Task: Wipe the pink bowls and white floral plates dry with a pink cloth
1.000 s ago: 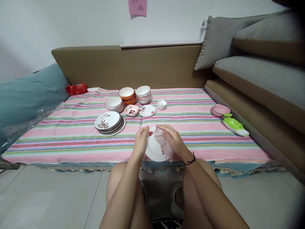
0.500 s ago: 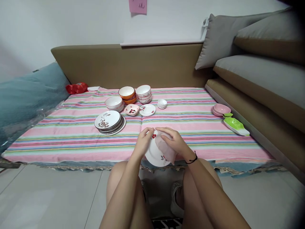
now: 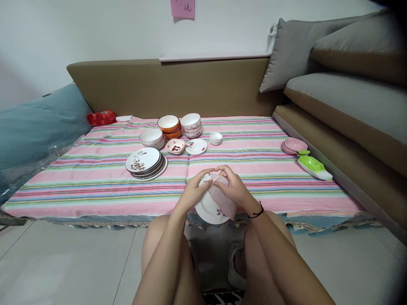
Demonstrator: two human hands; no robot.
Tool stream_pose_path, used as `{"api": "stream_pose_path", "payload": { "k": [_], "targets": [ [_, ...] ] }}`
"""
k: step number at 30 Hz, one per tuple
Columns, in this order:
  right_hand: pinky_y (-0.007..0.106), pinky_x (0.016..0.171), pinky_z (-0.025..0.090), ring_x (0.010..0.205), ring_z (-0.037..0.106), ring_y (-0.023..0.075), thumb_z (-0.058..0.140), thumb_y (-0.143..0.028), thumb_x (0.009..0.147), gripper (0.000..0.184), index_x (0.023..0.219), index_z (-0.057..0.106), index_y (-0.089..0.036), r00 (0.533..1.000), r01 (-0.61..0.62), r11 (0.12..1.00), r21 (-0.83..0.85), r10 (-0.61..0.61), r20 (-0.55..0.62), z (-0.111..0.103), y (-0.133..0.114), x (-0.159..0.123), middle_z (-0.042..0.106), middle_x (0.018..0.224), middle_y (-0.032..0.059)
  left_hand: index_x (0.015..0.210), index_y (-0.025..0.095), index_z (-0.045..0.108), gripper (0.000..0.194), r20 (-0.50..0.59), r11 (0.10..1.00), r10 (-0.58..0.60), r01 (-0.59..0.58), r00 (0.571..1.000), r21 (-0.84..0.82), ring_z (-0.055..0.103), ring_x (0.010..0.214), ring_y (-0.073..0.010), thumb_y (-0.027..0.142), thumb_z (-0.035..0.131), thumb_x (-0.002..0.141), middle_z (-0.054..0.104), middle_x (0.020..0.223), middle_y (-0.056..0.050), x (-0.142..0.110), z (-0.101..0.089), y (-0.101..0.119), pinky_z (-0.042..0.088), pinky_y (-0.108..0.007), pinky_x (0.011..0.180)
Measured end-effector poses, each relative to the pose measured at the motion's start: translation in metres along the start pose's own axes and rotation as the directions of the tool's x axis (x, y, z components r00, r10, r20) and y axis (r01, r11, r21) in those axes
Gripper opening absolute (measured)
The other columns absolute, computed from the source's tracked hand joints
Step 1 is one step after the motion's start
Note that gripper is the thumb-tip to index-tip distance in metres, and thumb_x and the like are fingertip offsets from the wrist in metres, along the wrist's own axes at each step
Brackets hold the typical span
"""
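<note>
Left hand (image 3: pixel 193 192): gripping the plate (image 3: pixel 210 207) by its rim.
Right hand (image 3: pixel 233 188): pressing the cloth (image 3: pixel 222 199) onto it.
Progress: wiping underway; stacked plates (image 3: pixel 145 162) waiting behind.

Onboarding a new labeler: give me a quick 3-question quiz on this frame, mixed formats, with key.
1. True or false: the left hand grips the white plate at its rim.
2. Multiple choice: what does the right hand press against the plate? A) a sponge B) a pale pink cloth C) a brush
3. Fill in: the stack of flower-patterned plates rests on the ______ cloth.

Key: 1 true; 2 B; 3 striped
</note>
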State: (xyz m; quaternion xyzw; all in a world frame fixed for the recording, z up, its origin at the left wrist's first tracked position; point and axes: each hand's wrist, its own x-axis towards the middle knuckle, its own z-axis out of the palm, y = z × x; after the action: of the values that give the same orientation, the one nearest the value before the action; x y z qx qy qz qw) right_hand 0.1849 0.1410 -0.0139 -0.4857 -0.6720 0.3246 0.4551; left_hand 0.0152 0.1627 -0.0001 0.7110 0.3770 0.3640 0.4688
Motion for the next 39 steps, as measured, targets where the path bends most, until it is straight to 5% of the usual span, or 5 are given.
{"api": "stream_pose_path", "payload": {
  "k": [5,13,24,28,39],
  "targets": [
    [0.029,0.077,0.042,0.084,0.056,0.0178,0.058,-0.028,0.079,0.027,0.102,0.047,-0.022,0.998,-0.044,0.999,0.026,0.045,-0.049,0.0009,-0.0015,0.0007,0.055,0.087,0.0001,0.095,0.018,0.065,0.021,-0.048,0.999,-0.038,0.039,0.998,0.026,0.059,0.094,-0.0202,0.03,0.053,0.083,0.067,0.098,-0.003,0.0012,0.0013,0.0008,0.043,-0.027,0.083],
    [0.03,0.081,0.042,0.092,0.057,0.0194,0.062,-0.034,0.077,0.022,0.093,0.056,-0.021,0.994,-0.057,0.998,0.028,0.059,-0.091,0.0,-0.0025,0.0036,0.061,0.094,0.0019,0.076,0.016,0.064,0.021,-0.148,0.975,-0.194,0.174,0.97,-0.135,0.052,0.062,-0.0129,0.037,0.061,0.077,0.06,0.07,0.001,0.0007,0.0017,-0.0022,0.04,-0.022,0.057],
    [0.032,0.08,0.045,0.093,0.059,0.0215,0.055,-0.041,0.083,0.028,0.099,0.064,-0.019,0.968,-0.113,0.988,0.1,0.133,-0.213,-0.0052,-0.0004,0.004,0.066,0.103,0.0067,0.072,0.016,0.061,0.022,-0.423,0.915,-0.345,0.2,0.838,-0.35,0.045,0.051,-0.0109,0.038,0.062,0.071,0.054,0.06,0.003,0.0056,-0.0009,-0.0072,0.035,-0.021,0.048],
    [0.031,0.077,0.045,0.091,0.059,0.0207,0.052,-0.04,0.085,0.026,0.093,0.064,-0.019,0.949,-0.103,0.99,0.1,0.128,-0.288,-0.0053,-0.0052,0.0036,0.066,0.1,0.0073,0.066,0.016,0.057,0.022,-0.364,0.943,-0.301,0.217,0.881,-0.254,0.043,0.051,-0.0103,0.037,0.06,0.073,0.05,0.057,0.004,0.0034,-0.0024,-0.0065,0.034,-0.021,0.049],
    [0.025,0.063,0.037,0.069,0.049,0.0144,0.051,-0.04,0.085,0.025,0.072,0.052,-0.019,0.991,-0.069,0.998,-0.013,0.067,-0.117,0.0008,-0.0043,0.0018,0.053,0.071,-0.0012,0.061,0.017,0.053,0.023,-0.197,0.972,-0.225,0.204,0.954,-0.119,0.043,0.056,-0.0115,0.033,0.056,0.076,0.049,0.059,0.003,0.0023,-0.0016,0.0015,0.035,-0.022,0.053]
  ]
}}
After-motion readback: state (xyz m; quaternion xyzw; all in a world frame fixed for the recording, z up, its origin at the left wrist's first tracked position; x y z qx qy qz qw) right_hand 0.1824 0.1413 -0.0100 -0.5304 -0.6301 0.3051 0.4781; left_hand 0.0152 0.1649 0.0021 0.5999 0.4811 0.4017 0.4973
